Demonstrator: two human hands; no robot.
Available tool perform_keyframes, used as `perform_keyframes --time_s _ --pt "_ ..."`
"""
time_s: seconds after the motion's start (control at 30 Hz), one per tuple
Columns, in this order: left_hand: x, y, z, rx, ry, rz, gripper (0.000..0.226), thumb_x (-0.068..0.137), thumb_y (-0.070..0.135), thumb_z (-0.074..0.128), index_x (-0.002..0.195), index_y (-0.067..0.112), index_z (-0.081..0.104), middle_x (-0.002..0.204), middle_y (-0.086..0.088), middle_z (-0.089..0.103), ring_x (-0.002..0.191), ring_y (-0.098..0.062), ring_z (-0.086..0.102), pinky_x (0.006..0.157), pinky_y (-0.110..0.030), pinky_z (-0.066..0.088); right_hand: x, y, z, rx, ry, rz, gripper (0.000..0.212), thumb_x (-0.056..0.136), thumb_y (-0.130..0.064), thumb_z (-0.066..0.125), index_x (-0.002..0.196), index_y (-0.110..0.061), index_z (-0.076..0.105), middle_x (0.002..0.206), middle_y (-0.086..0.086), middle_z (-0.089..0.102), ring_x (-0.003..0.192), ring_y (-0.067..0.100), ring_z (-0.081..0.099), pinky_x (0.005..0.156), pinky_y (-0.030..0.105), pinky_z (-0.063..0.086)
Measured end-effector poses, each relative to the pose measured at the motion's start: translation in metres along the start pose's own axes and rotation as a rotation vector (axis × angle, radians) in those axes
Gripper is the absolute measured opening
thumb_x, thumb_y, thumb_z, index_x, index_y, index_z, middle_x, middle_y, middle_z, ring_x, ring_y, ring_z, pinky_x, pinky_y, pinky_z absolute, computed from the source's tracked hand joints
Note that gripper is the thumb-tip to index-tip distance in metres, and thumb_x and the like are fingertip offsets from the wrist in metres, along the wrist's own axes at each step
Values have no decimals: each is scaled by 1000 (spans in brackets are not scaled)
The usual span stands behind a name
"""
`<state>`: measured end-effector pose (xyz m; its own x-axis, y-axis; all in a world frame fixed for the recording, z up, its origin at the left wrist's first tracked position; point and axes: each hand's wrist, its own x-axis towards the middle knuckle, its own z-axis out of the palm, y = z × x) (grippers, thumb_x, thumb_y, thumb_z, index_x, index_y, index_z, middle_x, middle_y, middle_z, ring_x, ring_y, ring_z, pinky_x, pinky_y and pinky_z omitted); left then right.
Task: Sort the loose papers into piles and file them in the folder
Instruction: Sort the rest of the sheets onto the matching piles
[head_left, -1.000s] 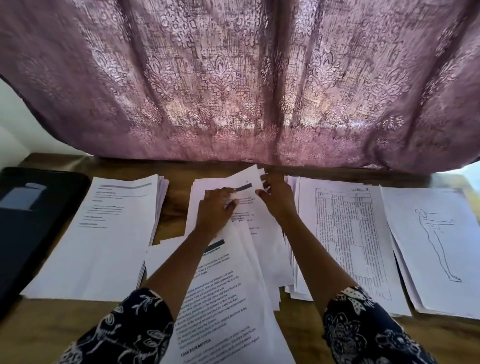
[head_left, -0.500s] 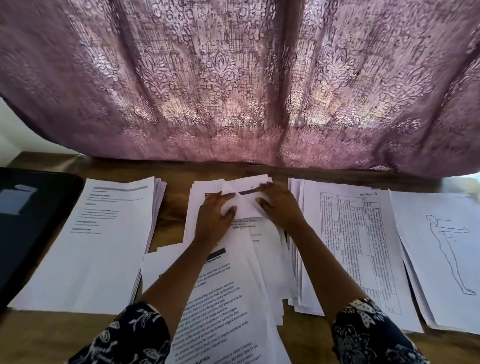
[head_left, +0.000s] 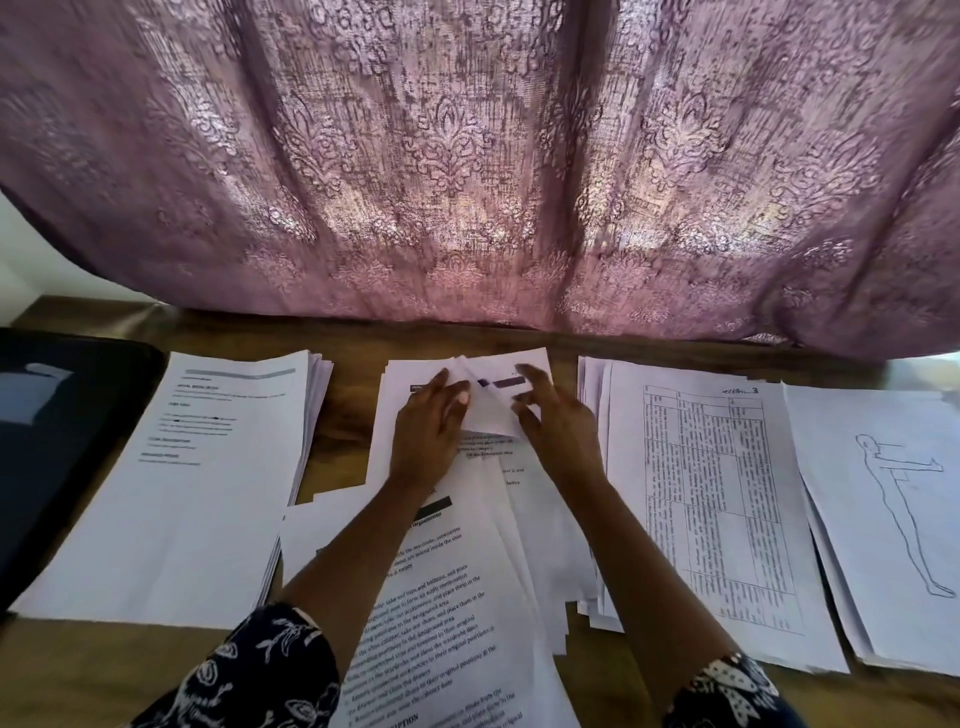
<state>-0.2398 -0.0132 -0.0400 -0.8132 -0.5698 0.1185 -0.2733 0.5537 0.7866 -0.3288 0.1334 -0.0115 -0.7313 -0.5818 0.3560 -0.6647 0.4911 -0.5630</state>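
Observation:
A loose, fanned heap of printed papers (head_left: 467, 597) lies in the middle of the wooden table (head_left: 78, 670). At its far end a small top sheet (head_left: 496, 410) with a dark bar is bent over. My left hand (head_left: 426, 436) lies flat on the heap, thumb pressing the bent sheet's left edge. My right hand (head_left: 558, 426) rests on the sheet's right side with fingers spread and slightly bent. Sorted piles lie around: a text pile (head_left: 197, 483) to the left, a table-form pile (head_left: 706, 499) to the right, and a figure-drawing pile (head_left: 883, 499) at the far right. The black folder (head_left: 57, 447) lies at the left edge.
A purple patterned curtain (head_left: 467, 171) hangs over the table's far edge, just behind the piles. Bare wood shows between the left pile and the middle heap, and along the near edge.
Both hands have drawn together on the heap's far end. The top sheet, flat a second ago, is bent over. My right fingers have spread.

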Motion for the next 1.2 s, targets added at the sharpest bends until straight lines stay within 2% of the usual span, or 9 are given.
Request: perform_keyframes --time_s 0.13,0.2,0.3,0.5,0.67,0.77,0.87,0.97,1.2 --pt "-3 -2 -1 -187 39 -76 76 89 69 30 144 18 43 145 -1 48 131 -22 48 109 -49 40 -11 5 7 -190 -126 -310 22 89 -21 64 108 -10 67 97 12 72 75 27 71 68 34 59" --pt "0 -1 -3 -105 17 -88 72 89 64 40 147 21 35 148 -2 45 131 -24 49 108 -48 41 -11 6 6 -143 -342 -206 25 96 -27 54 112 -13 65 112 9 69 91 28 69 82 34 56" --pt "5 -7 0 132 -1 14 65 91 43 60 147 19 37 147 -6 45 132 -26 47 113 -44 34 1 11 2 3 -240 -16 23 95 -21 56 115 -13 65 112 9 69 94 30 67 82 32 52" --pt "9 -14 3 233 -15 71 49 95 35 57 142 24 46 149 -4 42 138 -25 40 117 -48 26 25 37 4 -251 -311 71 59 93 -32 55 144 -7 37 146 16 42 135 32 37 114 42 25" --pt "10 -13 3 243 -19 77 48 97 39 51 142 25 46 149 -4 42 138 -25 39 117 -47 24 20 21 -3 -246 -243 102 55 92 -33 57 141 -16 41 124 13 63 111 34 59 97 40 44" --pt "6 -9 2 135 8 60 54 95 52 37 140 24 49 146 -4 47 134 -24 45 115 -50 29 7 4 -10 53 -118 261 53 90 -41 62 134 -17 45 115 7 68 100 26 66 85 36 53" --pt "-1 -7 1 -128 67 14 57 95 56 33 139 23 50 138 -2 55 122 -21 55 100 -49 48 -16 -6 -8 130 -153 33 46 94 -35 57 133 -12 52 134 4 57 110 19 62 89 33 53" --pt "1 -2 -3 -109 3 -62 71 89 65 40 147 23 36 146 -2 47 129 -23 49 108 -49 40 -28 -6 -2 92 -310 -78 42 97 -28 52 135 -10 51 124 11 64 101 27 67 89 40 55" --pt "6 -8 -1 147 -8 42 55 91 37 62 141 20 46 143 -6 50 130 -27 49 113 -49 33 4 16 -13 23 -169 254 29 95 -17 53 123 -16 60 114 9 69 101 28 64 86 31 49"
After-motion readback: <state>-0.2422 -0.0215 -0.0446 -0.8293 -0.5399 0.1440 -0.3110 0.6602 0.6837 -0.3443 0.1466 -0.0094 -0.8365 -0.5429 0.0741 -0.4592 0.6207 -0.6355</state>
